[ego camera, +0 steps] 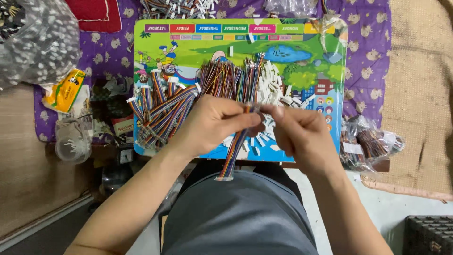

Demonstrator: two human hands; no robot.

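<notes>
1. A rainbow ribbon cable point(234, 151) hangs from between the two hands, its upper end pinched at their meeting fingertips and its lower end dangling over the lap
2. The left hand point(212, 123) is closed around the cable's top, thumb and fingers pressed together on it
3. The right hand point(298, 132) is curled, fingertips pinching the same end of the cable just beside the left thumb; whether it also holds a small white piece cannot be told
4. Behind the hands, on a bright cartoon tray point(151, 38), lie heaps of more cables point(165, 113) and a scatter of white connectors point(273, 87)
5. Along the tray's far edge runs a row of small coloured rectangular labels point(236, 28)
6. A yellow-green packet point(63, 89) lies left of the tray, on purple patterned cloth point(368, 47)
7. A clear bag point(370, 144) at the tray's right holds cable bundles
8. A big clear bag point(35, 42) at far left holds small white pieces, and a clear jar point(72, 141) sits below it
</notes>
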